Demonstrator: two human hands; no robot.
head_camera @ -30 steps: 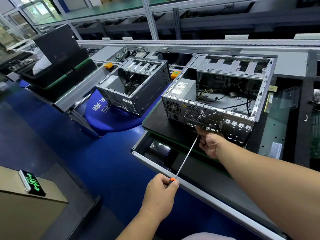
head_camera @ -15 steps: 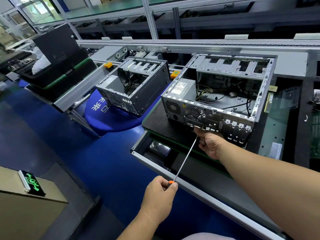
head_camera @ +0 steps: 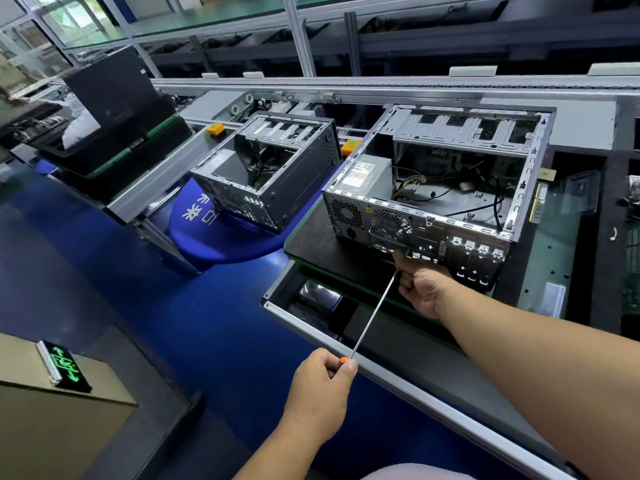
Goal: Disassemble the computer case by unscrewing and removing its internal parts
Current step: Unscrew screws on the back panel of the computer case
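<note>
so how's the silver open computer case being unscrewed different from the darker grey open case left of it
The silver computer case sits on a black pallet and looks larger; the darker grey case rests on a blue round surface. The silver one has the right hand at its rear panel, where the long screwdriver held by the left hand points; the grey one is untouched. Both lie open-topped with loose cables inside.

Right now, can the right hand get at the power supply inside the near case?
Probably yes. The right hand sits at the case's rear panel, steadying the screwdriver; the case is open on top and nothing covers the power supply.
</note>
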